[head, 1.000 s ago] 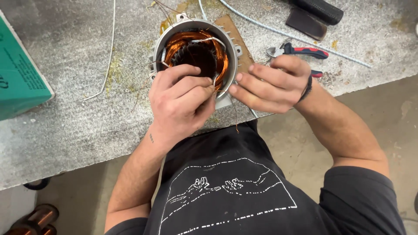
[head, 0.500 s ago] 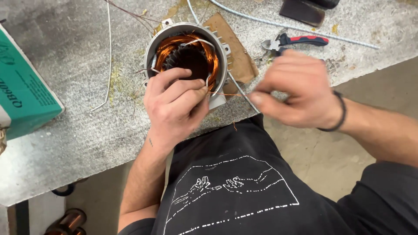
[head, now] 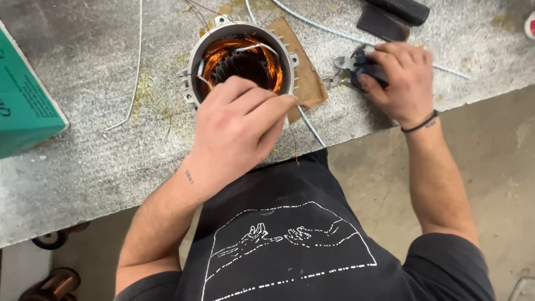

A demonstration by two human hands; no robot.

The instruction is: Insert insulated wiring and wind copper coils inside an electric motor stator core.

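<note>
Right hand (head: 402, 83) has moved from counter edge onto pliers (head: 356, 64), fingers closing round grips; left hand (head: 237, 131), fingers pinched, steadies motor stator (head: 241, 58) on counter (head: 83, 150); copper windings unfinished, loose wire ends left.

One motor stator (head: 241, 61), one pliers (head: 356, 66), one green box (head: 25, 114), perhaps three loose wires.

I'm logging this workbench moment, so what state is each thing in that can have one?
Round grey metal motor housing with copper windings: upright on the bench, open end up.
Left hand: resting on the housing's near rim.
Right hand: closed over the pliers.
Dark-handled pliers: lying flat on the bench, jaws showing.
Green cardboard box: closed.
</note>
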